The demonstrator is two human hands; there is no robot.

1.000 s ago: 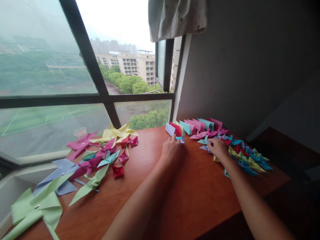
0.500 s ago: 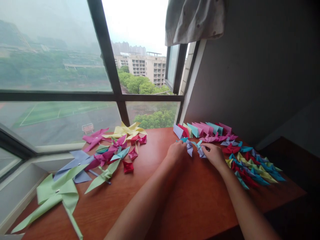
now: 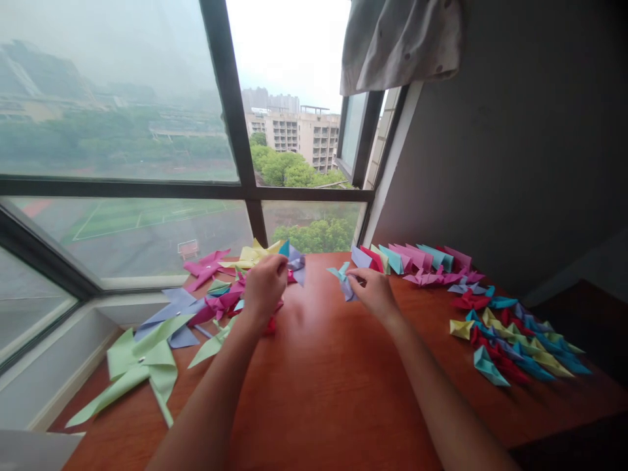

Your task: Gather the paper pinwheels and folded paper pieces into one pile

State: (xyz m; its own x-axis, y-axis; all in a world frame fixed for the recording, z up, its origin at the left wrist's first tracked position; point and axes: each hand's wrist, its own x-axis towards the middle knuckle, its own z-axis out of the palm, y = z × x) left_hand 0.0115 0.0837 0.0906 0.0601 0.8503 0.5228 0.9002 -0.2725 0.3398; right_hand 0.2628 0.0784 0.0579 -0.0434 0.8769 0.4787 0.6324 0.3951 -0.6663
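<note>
Between the fingertips of my left hand is a blue and lavender origami piece, held above the small red folded papers on the left. My right hand pinches a pale blue and lavender origami piece near the middle of the table. A gap separates the two pieces. Left of my left hand lie a light green paper pinwheel, a lavender pinwheel and a magenta pinwheel. A yellow pinwheel is partly hidden behind my left hand.
On the right side of the brown wooden table, several folded paper boats stand in close rows. Behind them are a row of standing folded papers and pink origami pieces. Window frames rise behind the table; a curtain hangs above.
Both hands have moved left, each carrying its origami piece; my left hand moved farther, so they are wider apart. The view has turned slightly left.
</note>
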